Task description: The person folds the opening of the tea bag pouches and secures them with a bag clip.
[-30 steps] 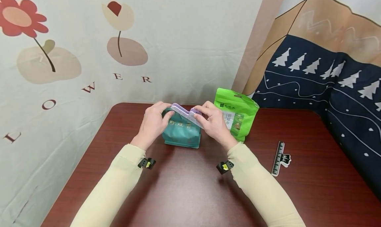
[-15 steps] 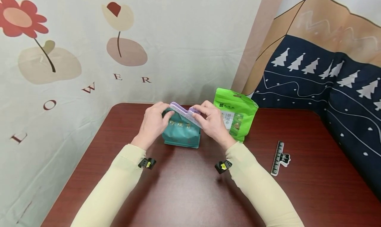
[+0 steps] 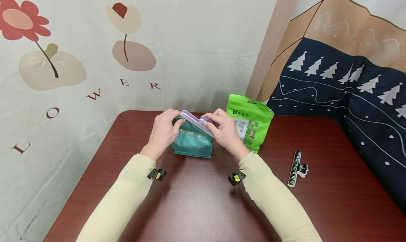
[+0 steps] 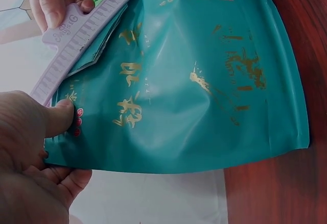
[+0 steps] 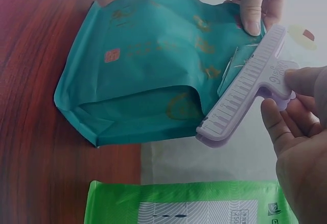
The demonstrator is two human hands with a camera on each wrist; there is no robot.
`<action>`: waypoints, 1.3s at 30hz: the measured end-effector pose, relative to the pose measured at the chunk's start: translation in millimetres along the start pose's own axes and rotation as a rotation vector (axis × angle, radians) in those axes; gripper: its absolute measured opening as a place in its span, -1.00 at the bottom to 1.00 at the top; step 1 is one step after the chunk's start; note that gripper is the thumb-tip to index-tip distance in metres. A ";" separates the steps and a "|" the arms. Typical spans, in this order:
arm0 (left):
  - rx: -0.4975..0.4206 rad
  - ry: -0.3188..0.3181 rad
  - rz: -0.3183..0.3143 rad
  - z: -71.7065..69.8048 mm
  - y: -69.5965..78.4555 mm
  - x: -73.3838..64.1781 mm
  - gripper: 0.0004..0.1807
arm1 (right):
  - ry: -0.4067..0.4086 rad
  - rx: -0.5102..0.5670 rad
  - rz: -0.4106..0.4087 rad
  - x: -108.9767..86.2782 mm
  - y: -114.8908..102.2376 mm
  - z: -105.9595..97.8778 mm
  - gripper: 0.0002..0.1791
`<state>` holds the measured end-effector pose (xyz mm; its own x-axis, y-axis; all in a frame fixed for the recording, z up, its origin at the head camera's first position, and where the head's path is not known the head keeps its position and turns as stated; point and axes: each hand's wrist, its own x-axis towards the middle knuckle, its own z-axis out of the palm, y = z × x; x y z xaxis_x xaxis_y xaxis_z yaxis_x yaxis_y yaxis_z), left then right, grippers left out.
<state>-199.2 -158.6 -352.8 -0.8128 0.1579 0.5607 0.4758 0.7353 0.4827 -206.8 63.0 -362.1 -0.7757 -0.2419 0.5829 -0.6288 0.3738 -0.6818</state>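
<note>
A teal tea bag [image 3: 191, 143] with gold lettering stands on the table, its top edge folded over. My left hand [image 3: 164, 131] pinches its upper left corner, thumb on the front and fingers behind. A light purple bag clip [image 5: 244, 86] with a piano-key pattern lies slantwise along the folded top, as the right wrist view shows. My right hand [image 3: 226, 131] pinches the clip's handle between thumb and fingers. In the left wrist view the far end of the clip reaches close to my left thumb [image 4: 60, 118].
A bright green tea bag [image 3: 261, 123] stands upright just right of the teal one, partly behind my right hand. A black and white piano-pattern clip [image 3: 295, 168] lies on the red-brown table [image 3: 196, 206] at the right. Printed cloth [image 3: 196, 41] hangs behind the table.
Both hands keep their grip on the teal bag and the clip, almost without moving. The whole head view has shifted slightly.
</note>
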 end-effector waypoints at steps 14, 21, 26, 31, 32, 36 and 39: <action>-0.017 0.000 -0.054 -1.0 -1.2 -0.1 -0.82 | -0.006 -0.020 0.002 -0.9 -0.1 3.0 -0.80; -0.046 0.025 -0.057 -5.0 -3.8 0.9 -0.77 | -0.021 -0.034 0.029 0.1 -0.6 1.9 -0.80; -0.055 0.024 -0.041 -5.5 -5.1 1.0 -0.74 | -0.013 -0.039 0.042 1.0 0.0 1.7 -0.80; -0.061 0.041 -0.046 -4.8 -4.4 1.2 -0.80 | 0.001 -0.024 0.027 1.6 0.0 2.8 -0.81; -0.063 0.042 -0.052 -4.6 -4.3 1.2 -0.81 | 0.003 -0.021 0.024 1.6 -0.4 2.9 -0.81; -0.064 0.052 -0.070 -3.9 -3.7 0.5 -0.81 | 0.003 -0.027 0.022 1.9 -1.2 3.3 -0.81; -0.061 0.057 -0.074 -3.6 -3.6 0.2 -0.81 | 0.005 -0.029 0.019 2.4 -1.6 3.4 -0.80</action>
<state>-199.8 -163.6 -352.0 -0.8269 0.0658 0.5584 0.4361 0.7019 0.5631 -207.9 58.8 -361.1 -0.7874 -0.2303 0.5718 -0.6119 0.4043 -0.6798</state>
